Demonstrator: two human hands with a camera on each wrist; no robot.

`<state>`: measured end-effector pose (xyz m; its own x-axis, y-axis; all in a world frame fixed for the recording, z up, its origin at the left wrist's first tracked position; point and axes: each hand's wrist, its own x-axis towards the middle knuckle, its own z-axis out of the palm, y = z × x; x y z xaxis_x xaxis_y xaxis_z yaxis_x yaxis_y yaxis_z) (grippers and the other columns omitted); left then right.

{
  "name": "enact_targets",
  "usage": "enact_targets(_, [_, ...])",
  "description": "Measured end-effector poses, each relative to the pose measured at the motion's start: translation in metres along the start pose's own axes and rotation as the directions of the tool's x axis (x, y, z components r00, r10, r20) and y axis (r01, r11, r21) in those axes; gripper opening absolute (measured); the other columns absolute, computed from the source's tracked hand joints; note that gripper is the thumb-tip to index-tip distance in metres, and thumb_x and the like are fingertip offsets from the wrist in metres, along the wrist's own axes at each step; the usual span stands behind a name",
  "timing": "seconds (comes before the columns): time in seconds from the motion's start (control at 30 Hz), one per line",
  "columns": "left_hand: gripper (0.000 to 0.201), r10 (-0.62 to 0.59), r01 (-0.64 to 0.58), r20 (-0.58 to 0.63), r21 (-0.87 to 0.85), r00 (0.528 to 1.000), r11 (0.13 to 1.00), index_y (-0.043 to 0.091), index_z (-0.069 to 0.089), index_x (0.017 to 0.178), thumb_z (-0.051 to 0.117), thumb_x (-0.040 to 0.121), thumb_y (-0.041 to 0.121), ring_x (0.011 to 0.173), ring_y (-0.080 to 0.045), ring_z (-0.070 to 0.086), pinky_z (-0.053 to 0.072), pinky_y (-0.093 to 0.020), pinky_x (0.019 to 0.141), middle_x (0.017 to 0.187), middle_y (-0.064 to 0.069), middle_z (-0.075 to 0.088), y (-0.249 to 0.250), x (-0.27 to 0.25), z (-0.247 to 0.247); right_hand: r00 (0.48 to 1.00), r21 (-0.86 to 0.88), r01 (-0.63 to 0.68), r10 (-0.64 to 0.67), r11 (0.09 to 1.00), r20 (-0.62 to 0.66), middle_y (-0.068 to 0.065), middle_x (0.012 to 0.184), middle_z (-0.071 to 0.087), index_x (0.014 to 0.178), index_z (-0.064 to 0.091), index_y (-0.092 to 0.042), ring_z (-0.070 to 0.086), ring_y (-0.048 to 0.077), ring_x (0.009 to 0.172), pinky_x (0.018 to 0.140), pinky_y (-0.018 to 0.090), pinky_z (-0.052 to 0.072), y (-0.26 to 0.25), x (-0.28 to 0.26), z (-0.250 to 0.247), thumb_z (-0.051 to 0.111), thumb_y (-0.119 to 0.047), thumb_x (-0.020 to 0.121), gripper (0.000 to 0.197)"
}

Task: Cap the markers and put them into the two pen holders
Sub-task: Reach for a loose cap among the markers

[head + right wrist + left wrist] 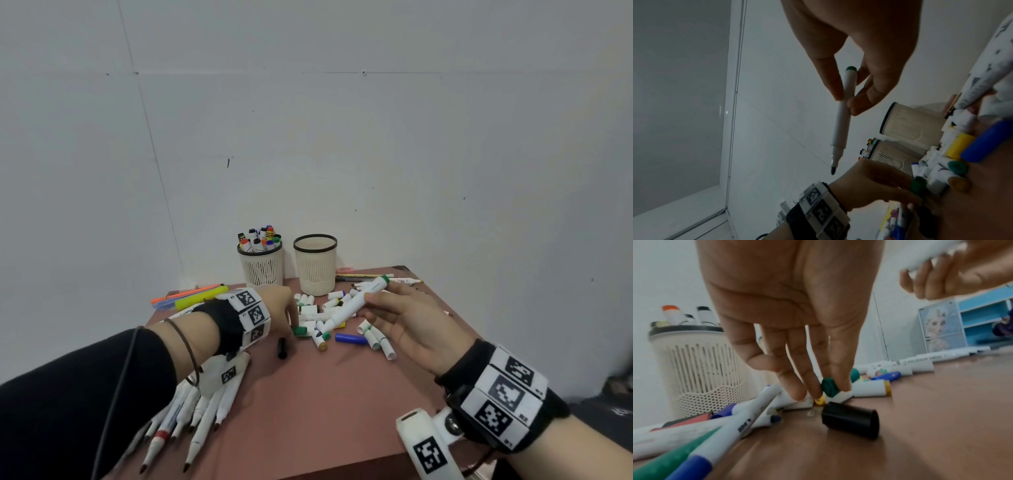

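One green cap (829, 387) in left grip (789, 308)

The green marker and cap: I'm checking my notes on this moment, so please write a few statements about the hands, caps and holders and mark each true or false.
1. The right hand holds an uncapped green marker off the table. True.
2. The left hand has its grip on the black cap. False: its fingers pinch a green-topped cap; the black cap lies apart, nearer the wrist.
3. Both pen holders are full of markers. False: the left holder holds many, while no markers show in the right holder.
4. A blue cap lies on the table. True.
5. The held marker already wears its cap. False: its dark tip is bare.
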<state>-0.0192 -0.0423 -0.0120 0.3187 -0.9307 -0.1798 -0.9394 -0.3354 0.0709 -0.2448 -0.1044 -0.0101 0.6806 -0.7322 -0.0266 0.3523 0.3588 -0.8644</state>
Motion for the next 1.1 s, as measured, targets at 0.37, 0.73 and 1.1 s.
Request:
enact_targets(0.37, [0.043, -0.075, 0.069, 0.085, 0.069, 0.994, 0.995, 0.025, 0.063, 0.121, 0.068, 0.08, 0.012, 0.098, -0.008, 0.058, 0.045, -0.02, 0.085, 0.111, 0.004, 0.069, -0.021, -0.017, -0.004, 0.972, 0.303, -0.169, 0.209, 0.938, -0.104, 0.014, 0.069, 0.067, 0.084, 0.062, 0.002, 0.067, 0.021, 0.057, 0.054, 0.023, 0.057, 0.044, -0.015, -0.012, 0.058, 0.008, 0.083, 0.007])
enact_targets(0.73, [0.033, -0.292, 0.291, 0.05, 0.029, 0.955, 0.956, 0.019, 0.069, 0.111, 0.071, 0.079, 0.011, 0.095, -0.011, 0.058, 0.045, -0.018, 0.077, 0.112, 0.0, 0.068, -0.095, -0.047, -0.022, 0.986, 0.434, -0.128, 0.163, 0.892, -0.045, 0.011, 0.08, 0.064, 0.086, 0.06, -0.002, 0.063, 0.017, 0.069, 0.058, 0.02, 0.056, 0.057, -0.007, -0.019, 0.054, 0.001, 0.088, 0.007])
enact_targets(1.1, [0.024, -0.26, 0.262, 0.031, -0.108, 0.965, 0.959, 0.021, 0.07, 0.105, 0.072, 0.081, 0.025, 0.093, -0.008, 0.056, 0.042, -0.022, 0.087, 0.104, 0.005, 0.067, -0.107, -0.036, -0.002, 0.998, 0.372, -0.032, 0.047, 0.928, -0.03, 0.007, 0.08, 0.067, 0.088, 0.061, -0.007, 0.064, 0.013, 0.065, 0.059, 0.02, 0.056, 0.061, 0.002, -0.027, 0.052, 0.004, 0.089, 0.015])
